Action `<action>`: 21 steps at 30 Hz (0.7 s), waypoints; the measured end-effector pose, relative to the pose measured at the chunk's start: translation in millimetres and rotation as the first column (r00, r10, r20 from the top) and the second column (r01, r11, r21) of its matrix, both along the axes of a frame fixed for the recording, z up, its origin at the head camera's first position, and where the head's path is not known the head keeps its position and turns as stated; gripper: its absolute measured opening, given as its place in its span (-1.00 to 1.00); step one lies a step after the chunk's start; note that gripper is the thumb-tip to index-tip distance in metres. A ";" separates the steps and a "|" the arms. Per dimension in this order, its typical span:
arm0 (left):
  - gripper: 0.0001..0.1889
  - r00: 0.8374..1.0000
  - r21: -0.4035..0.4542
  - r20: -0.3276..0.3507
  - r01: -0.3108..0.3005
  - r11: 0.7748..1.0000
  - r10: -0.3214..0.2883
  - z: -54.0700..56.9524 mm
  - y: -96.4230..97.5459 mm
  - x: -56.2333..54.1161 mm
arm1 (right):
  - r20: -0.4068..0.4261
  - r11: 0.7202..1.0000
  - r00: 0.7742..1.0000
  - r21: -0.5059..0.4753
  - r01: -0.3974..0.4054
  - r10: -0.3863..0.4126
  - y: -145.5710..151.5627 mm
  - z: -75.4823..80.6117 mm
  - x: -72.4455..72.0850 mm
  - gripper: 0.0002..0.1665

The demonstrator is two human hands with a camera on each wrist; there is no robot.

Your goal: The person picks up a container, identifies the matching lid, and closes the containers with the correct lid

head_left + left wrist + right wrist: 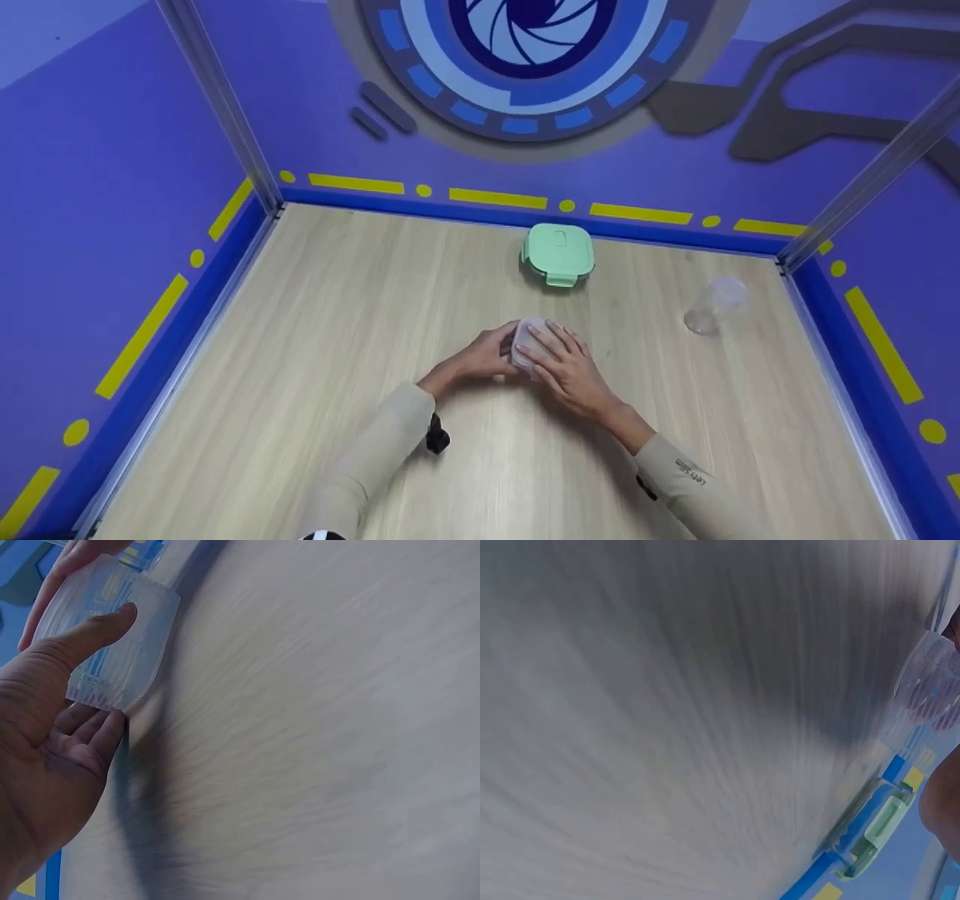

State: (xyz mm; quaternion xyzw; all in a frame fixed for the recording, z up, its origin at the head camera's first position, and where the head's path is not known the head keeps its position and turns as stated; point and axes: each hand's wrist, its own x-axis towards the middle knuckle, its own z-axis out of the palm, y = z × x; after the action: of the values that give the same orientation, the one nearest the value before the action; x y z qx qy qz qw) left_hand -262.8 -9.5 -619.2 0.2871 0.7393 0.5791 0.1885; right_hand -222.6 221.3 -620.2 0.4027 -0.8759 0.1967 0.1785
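Note:
Near the middle of the table, a translucent plastic box (527, 346) with ribbed sides is between both hands. My left hand (484, 354) grips it from the left. In the left wrist view its thumb lies across the side of the box (154, 626), and the fingers of the left hand (56, 742) are bent at the lower edge. My right hand (571, 375) rests on top, its fingers spread and nearly straight over the lid. Only part of the right hand (943, 802) and the box (926, 694) shows at the right wrist view's edge.
Behind the hands, close to the back wall, stands a food container with a mint-green clip lid (559, 251). A clear plastic cup (716, 306) is to the right. Blue-purple panels with metal posts (225, 105) border the wooden table (337, 300).

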 end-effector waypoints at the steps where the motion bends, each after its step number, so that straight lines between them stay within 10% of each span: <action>1: -0.09 1.000 -0.004 0.004 0.006 1.000 -0.006 -0.5 0.9 1.7 | -0.001 1.000 1.000 0.000 0.008 -0.008 0.4 -0.6 2.0 -0.45; 10: -0.10 1.000 -0.008 -0.002 0.004 1.000 -0.004 -0.3 2.7 8.7 | -0.032 1.000 0.999 0.004 -0.016 0.016 2.5 -1.1 6.6 -0.51; 21: -0.10 0.999 -0.048 -0.026 -0.025 0.999 0.024 5.0 0.5 1.8 | 0.119 0.998 0.992 0.059 0.030 -0.037 14.2 10.2 4.6 -0.33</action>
State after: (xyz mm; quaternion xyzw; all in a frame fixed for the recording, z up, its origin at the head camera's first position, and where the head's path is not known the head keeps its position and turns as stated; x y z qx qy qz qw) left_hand -260.9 -9.0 -614.1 0.2807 0.7590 0.5596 0.1787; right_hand -218.0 235.5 -610.0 0.3802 -0.8970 0.1926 0.1174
